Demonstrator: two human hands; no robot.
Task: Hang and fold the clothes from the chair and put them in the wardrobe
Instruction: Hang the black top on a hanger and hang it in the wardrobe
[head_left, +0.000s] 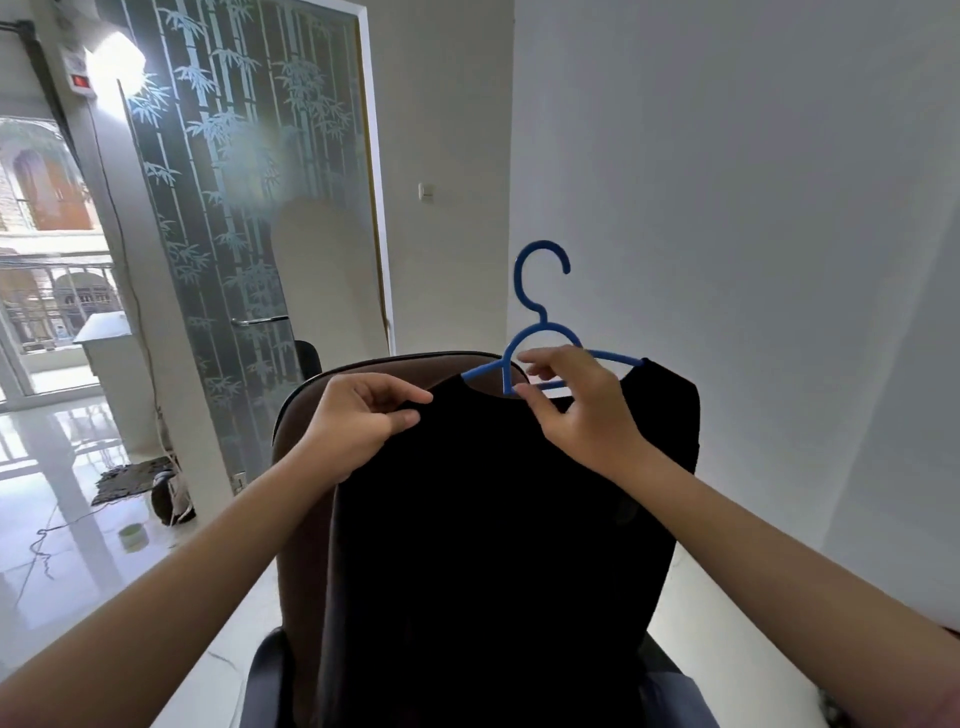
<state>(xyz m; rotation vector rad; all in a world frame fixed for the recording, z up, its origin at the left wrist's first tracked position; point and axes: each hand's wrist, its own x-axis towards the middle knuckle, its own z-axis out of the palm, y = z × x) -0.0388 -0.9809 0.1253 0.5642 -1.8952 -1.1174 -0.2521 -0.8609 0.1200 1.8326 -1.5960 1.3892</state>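
Hanging step: left hand (363, 421) pinches the black fabric garment's (493, 519) shoulder over the brown chair's (301, 415) top edge, right hand (576, 410) grips the blue plastic hanger (540, 332), apparently half-inserted; next, seat the left shoulder.

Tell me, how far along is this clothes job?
Early, by the look of it. Done: the blue hanger sits partly inside the black shirt. In hand: the left hand pinches the shirt's shoulder while the right hand holds the hanger. Left: seating the left shoulder and reaching a wardrobe, which isn't in view.
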